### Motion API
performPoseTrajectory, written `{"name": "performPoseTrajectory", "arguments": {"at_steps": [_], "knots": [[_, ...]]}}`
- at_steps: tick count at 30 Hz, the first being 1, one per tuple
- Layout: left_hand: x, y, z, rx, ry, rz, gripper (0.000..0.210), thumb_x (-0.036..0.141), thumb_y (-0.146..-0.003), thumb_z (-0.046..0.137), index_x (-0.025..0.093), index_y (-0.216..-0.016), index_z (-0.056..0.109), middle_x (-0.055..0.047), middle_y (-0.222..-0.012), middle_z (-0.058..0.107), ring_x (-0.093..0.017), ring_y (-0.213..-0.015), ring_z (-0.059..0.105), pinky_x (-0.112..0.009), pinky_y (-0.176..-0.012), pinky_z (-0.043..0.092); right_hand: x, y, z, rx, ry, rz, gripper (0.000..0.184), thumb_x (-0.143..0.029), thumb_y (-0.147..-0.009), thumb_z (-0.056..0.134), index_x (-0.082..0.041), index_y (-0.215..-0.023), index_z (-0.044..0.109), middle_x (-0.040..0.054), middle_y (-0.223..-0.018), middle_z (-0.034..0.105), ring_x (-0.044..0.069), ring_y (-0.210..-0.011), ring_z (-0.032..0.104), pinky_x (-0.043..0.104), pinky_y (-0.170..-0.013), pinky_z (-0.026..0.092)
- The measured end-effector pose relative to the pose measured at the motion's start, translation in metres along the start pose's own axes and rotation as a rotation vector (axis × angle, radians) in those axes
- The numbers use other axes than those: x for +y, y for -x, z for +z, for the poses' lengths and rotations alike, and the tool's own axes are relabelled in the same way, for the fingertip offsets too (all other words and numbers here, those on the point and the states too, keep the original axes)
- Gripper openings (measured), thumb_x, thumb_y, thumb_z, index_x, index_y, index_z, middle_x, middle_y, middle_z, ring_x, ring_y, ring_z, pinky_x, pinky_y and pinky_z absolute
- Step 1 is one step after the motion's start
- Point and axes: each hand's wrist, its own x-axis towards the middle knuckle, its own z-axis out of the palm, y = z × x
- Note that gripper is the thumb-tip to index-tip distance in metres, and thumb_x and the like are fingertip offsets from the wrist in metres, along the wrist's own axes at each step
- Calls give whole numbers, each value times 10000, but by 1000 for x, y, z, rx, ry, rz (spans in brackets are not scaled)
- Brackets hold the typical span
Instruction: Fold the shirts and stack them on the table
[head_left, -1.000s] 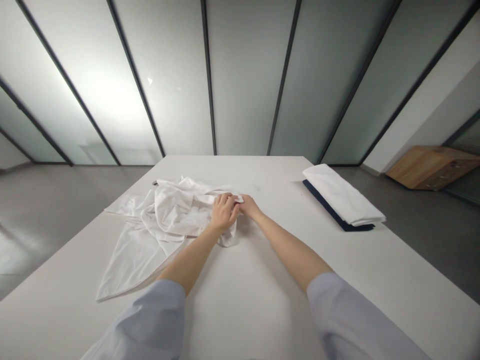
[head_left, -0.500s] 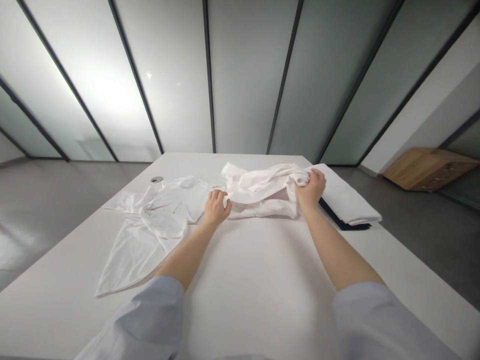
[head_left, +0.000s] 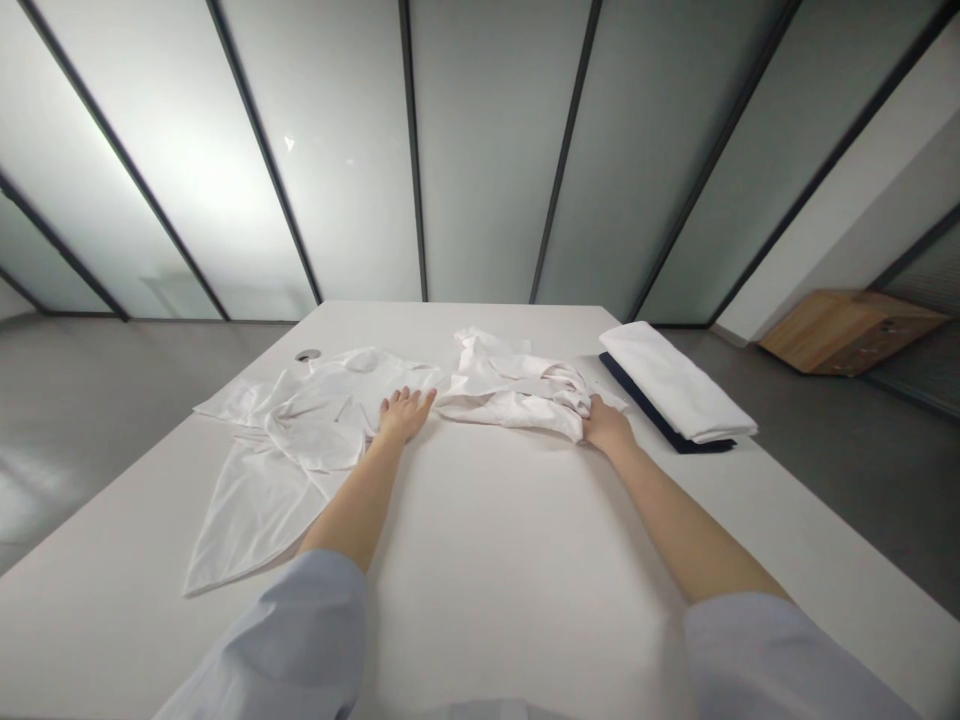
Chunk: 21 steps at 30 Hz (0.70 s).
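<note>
A crumpled pinkish-white garment (head_left: 517, 385) lies bunched in the middle of the table. At its right end my right hand (head_left: 607, 428) is closed on the fabric, with the fingertips partly hidden by the folds. My left hand (head_left: 406, 414) is open, fingers spread and palm down, between that garment and a second one. This other white garment (head_left: 315, 430) spreads out loosely on the left, wrinkled, one corner reaching toward me. The left fingers are over or at its right edge; whether they touch it I cannot tell.
On the right, a folded white cloth (head_left: 675, 385) lies on top of a folded dark cloth (head_left: 705, 446). A round grommet (head_left: 307, 355) is set in the white table (head_left: 517, 560). Frosted glass panels (head_left: 480, 150) stand behind; a wooden cabinet (head_left: 847, 330) is at the far right.
My right hand has come down and slightly toward me, lowering its end of the garment onto the table. My left hand has moved left, off the garment, and its fingers have spread.
</note>
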Motion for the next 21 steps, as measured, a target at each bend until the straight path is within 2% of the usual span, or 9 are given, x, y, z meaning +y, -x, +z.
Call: {"name": "performPoseTrajectory", "arguments": {"at_steps": [3, 5, 8, 11, 14, 17, 19, 21], "knots": [[3, -2, 2, 82, -2, -121, 643, 537, -957, 187, 125, -1325, 516, -209, -1448, 426, -344, -1365, 343, -571, -1099, 218, -8, 19, -9, -54, 87, -24, 580, -595, -894, 372, -105, -1146, 552, 213, -1036, 676, 325, -953, 654, 357, -741, 448], [10, -2, 4, 176, 15, -129, 659, 536, -950, 244, 72, -1362, 465, -232, -1471, 387, -343, -1385, 315, -542, -1117, 217, -15, 35, -14, -101, 106, -79, 667, -681, -874, 322, -111, -1078, 603, 219, -1021, 683, 328, -944, 656, 361, -743, 450], [28, 2, 9, 274, 103, 56, 618, 504, -948, 309, 106, -1412, 403, -184, -1495, 374, -292, -1386, 332, -457, -1120, 276, -24, 58, -20, -170, 62, -279, 685, -731, -857, 304, -150, -946, 656, 183, -932, 706, 311, -881, 664, 345, -722, 442], [46, 9, 13, 221, 222, 320, 532, 453, -943, 368, 177, -1394, 433, -117, -1486, 407, -239, -1365, 375, -398, -1114, 316, -31, 66, -22, -190, -147, -540, 526, -643, -893, 369, -213, -912, 671, 91, -863, 719, 241, -779, 660, 295, -679, 427], [54, 14, 17, 94, 283, 489, 498, 393, -920, 430, 204, -1380, 461, -103, -1484, 413, -229, -1370, 370, -396, -1118, 322, -35, 48, -17, -7, -367, -583, 363, -491, -913, 437, -230, -996, 675, 51, -850, 716, 206, -751, 647, 279, -680, 437], [54, 16, 18, 12, 298, 562, 575, 395, -854, 540, 208, -1391, 458, -114, -1491, 402, -250, -1384, 349, -418, -1125, 315, -36, 13, -1, 218, -447, -571, 339, -379, -891, 483, -202, -1131, 641, 86, -1074, 688, 230, -989, 627, 316, -841, 458], [53, 16, 19, -1, 292, 608, 618, 382, -800, 610, 221, -1381, 477, -107, -1474, 430, -260, -1381, 355, -425, -1125, 314, -37, -8, 14, 211, -419, -608, 408, -371, -870, 524, -208, -1239, 589, 98, -1297, 589, 240, -1204, 528, 349, -976, 415], [54, 15, 20, 29, 266, 612, 566, 351, -767, 641, 256, -1317, 548, -72, -1407, 517, -250, -1356, 393, -412, -1120, 325, -39, -21, 30, 125, -354, -577, 479, -371, -869, 537, -203, -1318, 533, 108, -1427, 480, 244, -1312, 435, 376, -1044, 367]]}}
